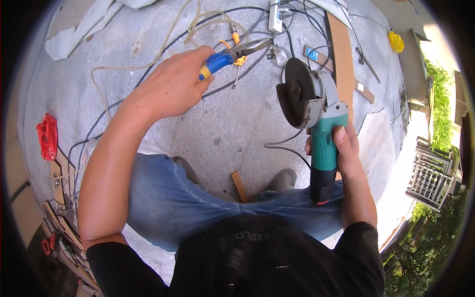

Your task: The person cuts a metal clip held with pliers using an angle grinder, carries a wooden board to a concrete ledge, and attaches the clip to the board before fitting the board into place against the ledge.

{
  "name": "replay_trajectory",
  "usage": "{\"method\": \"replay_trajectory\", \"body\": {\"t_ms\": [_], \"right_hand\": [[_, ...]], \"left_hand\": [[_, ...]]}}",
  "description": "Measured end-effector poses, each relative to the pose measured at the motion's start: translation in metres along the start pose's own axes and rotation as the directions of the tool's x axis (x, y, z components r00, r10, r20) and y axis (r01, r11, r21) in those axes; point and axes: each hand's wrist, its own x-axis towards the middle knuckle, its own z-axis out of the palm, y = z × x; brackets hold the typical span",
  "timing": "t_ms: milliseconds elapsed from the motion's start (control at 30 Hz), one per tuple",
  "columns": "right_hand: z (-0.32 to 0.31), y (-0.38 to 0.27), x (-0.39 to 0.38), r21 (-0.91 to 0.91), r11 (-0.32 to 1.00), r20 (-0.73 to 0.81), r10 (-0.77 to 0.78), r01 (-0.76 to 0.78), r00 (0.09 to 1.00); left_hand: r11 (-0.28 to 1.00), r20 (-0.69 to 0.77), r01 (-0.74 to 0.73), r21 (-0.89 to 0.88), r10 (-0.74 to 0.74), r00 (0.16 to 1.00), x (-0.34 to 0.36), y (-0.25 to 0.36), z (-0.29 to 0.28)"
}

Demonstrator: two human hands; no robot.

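My left hand point(173, 81) is closed round the blue and yellow handles of a pair of pliers point(220, 62), whose metal jaws point to the right. By the jaw tips is a small dark metal piece point(271, 51); I cannot tell whether the jaws touch it. My right hand point(348, 148) grips the green body of an angle grinder point(324, 141) from its right side. The grinder's dark disc point(295, 86) and grey guard are at its upper end, facing left, and its black rear end is over my right thigh.
Orange-handled screwdrivers point(235, 35) lie among tangled cables and a pale hose on the concrete floor. Further away is a white power strip point(275, 17) with plugs. A long brown board point(340, 64) runs along the right. A red bag point(47, 136) sits far left, a yellow one point(395, 42) far right.
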Motion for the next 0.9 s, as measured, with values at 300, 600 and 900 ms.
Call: {"method": "replay_trajectory", "body": {"t_ms": [300, 600, 900], "right_hand": [[-0.008, -0.011, -0.004, 0.001, 0.999, -0.012, -0.051, 0.051, 0.999], [-0.008, -0.014, -0.007, 0.110, 0.994, 0.052, -0.032, 0.026, 0.998], [-0.004, -0.004, -0.006, -0.035, 0.995, -0.029, -0.092, 0.091, 0.995]], "left_hand": [[0.978, -0.062, -0.163, -0.127, 0.157, 0.986, 0.009, 0.000, 0.006], [0.970, -0.039, -0.191, -0.152, 0.187, 0.982, 0.015, 0.005, 0.009], [0.980, -0.024, -0.185, -0.069, 0.184, 0.983, 0.011, 0.011, 0.007]]}}
